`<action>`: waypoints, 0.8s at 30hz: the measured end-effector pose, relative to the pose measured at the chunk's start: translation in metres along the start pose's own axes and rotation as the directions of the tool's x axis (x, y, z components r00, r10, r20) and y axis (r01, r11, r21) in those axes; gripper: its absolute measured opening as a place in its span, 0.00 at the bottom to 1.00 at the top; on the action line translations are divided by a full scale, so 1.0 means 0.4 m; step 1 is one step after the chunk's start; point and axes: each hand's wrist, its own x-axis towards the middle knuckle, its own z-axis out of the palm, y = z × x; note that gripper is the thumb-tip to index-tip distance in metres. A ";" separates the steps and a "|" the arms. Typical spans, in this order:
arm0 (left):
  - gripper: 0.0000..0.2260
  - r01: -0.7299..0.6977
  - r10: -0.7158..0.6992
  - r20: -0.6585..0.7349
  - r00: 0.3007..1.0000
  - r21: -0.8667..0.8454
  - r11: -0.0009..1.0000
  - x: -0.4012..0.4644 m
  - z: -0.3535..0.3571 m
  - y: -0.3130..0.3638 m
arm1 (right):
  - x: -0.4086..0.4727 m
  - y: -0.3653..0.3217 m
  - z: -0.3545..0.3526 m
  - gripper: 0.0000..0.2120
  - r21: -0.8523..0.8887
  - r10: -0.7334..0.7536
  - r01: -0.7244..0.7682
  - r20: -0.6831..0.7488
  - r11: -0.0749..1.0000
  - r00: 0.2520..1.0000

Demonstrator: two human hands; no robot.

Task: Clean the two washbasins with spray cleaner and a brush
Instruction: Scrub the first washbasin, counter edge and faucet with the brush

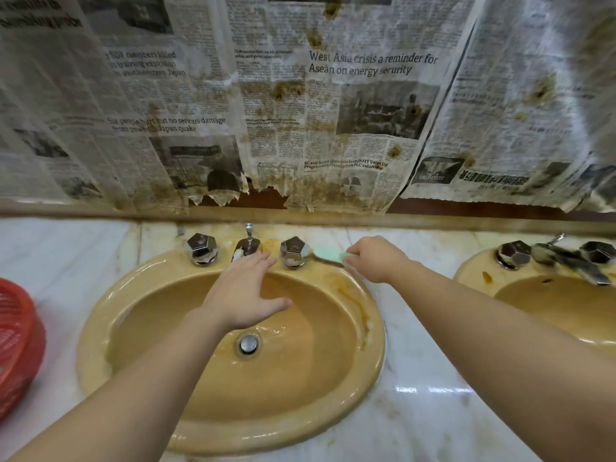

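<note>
Near washbasin [230,388]: right hand [373,261] grips green brush [328,256] scrubbing stained rim beside tap handle [293,251]; left hand [243,295] spread open, empty, over bowl; far washbasin [533,295] still stained, untouched

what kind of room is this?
Likely a shared washroom: two yellow washbasins set side by side in one marble counter, each with chrome taps. Stained newspaper covers the wall behind.

The basin [230,378] bowl lay open below the left hand [245,296]. Two knobs [201,248] and the spout [248,246] crowded its back rim; a red basket [16,345] blocked the surface [433,411] at left.
</note>
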 end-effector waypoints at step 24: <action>0.39 0.073 -0.073 -0.078 0.994 -0.011 0.997 0.009 0.020 0.009 | -0.033 0.083 -0.070 0.11 -0.249 -0.060 0.096 0.147 0.964 0.987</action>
